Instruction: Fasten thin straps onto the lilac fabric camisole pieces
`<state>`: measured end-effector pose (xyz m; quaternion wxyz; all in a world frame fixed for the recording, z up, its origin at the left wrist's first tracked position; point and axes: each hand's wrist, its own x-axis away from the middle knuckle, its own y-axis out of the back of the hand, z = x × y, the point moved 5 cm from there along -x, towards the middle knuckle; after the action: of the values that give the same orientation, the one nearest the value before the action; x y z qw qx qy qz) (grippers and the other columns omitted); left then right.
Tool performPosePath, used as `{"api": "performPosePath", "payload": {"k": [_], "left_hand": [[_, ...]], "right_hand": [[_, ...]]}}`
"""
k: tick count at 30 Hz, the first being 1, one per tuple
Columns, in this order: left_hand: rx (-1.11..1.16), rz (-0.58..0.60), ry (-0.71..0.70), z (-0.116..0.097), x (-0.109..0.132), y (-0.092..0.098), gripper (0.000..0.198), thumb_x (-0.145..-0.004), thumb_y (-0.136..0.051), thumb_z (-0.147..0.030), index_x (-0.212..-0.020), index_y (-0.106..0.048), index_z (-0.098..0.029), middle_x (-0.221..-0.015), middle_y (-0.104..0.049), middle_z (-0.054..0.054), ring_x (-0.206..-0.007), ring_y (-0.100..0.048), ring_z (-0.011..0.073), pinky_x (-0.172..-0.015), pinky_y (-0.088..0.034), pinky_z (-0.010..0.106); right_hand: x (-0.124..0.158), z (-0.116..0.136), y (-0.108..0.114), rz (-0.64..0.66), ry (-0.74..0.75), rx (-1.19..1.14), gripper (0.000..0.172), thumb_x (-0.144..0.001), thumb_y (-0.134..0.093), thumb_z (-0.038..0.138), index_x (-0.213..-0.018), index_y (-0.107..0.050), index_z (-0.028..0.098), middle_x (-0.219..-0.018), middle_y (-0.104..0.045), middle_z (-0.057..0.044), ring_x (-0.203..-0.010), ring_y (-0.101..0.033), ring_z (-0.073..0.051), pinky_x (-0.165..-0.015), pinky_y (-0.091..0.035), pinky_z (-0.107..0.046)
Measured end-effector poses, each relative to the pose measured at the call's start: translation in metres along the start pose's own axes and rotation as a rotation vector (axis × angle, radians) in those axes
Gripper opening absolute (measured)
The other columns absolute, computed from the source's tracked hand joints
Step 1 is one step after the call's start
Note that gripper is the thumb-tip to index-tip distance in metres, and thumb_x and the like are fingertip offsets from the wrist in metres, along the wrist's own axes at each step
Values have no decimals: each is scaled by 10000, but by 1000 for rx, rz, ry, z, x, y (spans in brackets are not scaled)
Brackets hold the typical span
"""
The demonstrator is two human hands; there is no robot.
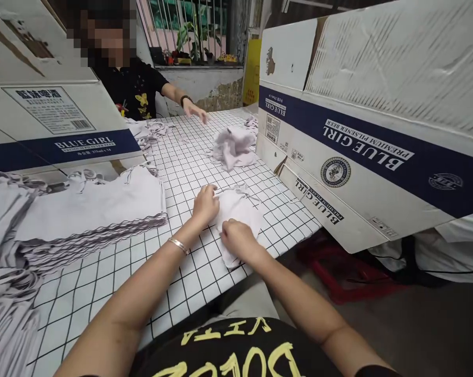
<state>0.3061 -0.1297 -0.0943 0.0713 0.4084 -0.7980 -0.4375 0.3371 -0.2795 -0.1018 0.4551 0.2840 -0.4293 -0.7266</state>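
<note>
A pale pinkish-white piece of cloth (240,209) with thin straps at its far end lies before me on the grid-patterned table. My left hand (206,204) has its fingers curled at the cloth's upper left edge, next to the straps. Closed in a loose fist, my right hand (239,240) presses and grips the cloth's near part; its fingertips are partly hidden. Beyond my hands sits a crumpled heap of similar cloth (234,148).
Stacked cloth pieces (99,204) with straps lie at left, beside another pile (9,324). White-and-blue cartons stand left (36,131) and right (358,104). Across the grid-covered table (173,251), a person (130,89) in black reaches an arm over it. A red stool (338,275) is below right.
</note>
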Motion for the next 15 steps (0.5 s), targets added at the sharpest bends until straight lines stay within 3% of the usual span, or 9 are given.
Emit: {"api": "performPosePath", "payload": {"k": [3, 6, 9, 12, 15], "left_hand": [[262, -37, 48, 10, 24, 13, 216, -817, -536, -216, -1031, -554, -192, -863, -593, 30, -745, -575, 162, -689, -463, 294], [488, 41, 185, 23, 50, 12, 153, -796, -556, -256, -933, -554, -188, -748, -559, -6, -648, -567, 132, -602, -459, 259], [691, 102, 311, 29, 69, 8, 215, -760, -581, -256, -956, -536, -178, -759, -544, -16, -629, -597, 122, -537, -460, 233], [771, 28, 365, 33, 78, 21, 259, -738, -609, -255, -971, -538, -168, -785, -554, -12, -650, -613, 120, -530, -468, 222], [808, 9, 379, 30, 87, 33, 249, -741, -632, -284, -942, -573, -150, -784, -596, 11, -679, -618, 128, -577, -486, 237]], "right_hand": [[-11, -22, 21, -3, -60, -282, 146, -819, -567, 272, -702, -552, 187, -734, -641, -26, -676, -585, -155, -618, -410, -256], [-19, -36, 42, -150, -87, -423, 167, -829, -549, 334, -735, -542, 196, -726, -628, -6, -660, -569, -142, -608, -412, -242], [-31, -23, 27, -113, -28, -280, 151, -780, -625, 321, -741, -558, 192, -773, -635, -31, -700, -567, -160, -631, -399, -259], [-43, -12, 1, 8, -28, -225, 134, -757, -643, 236, -677, -554, 177, -769, -636, -50, -717, -571, -165, -646, -402, -265], [-46, -14, 4, 8, -33, -421, 145, -834, -559, 278, -730, -574, 178, -711, -620, -19, -649, -559, -134, -607, -421, -248]]}}
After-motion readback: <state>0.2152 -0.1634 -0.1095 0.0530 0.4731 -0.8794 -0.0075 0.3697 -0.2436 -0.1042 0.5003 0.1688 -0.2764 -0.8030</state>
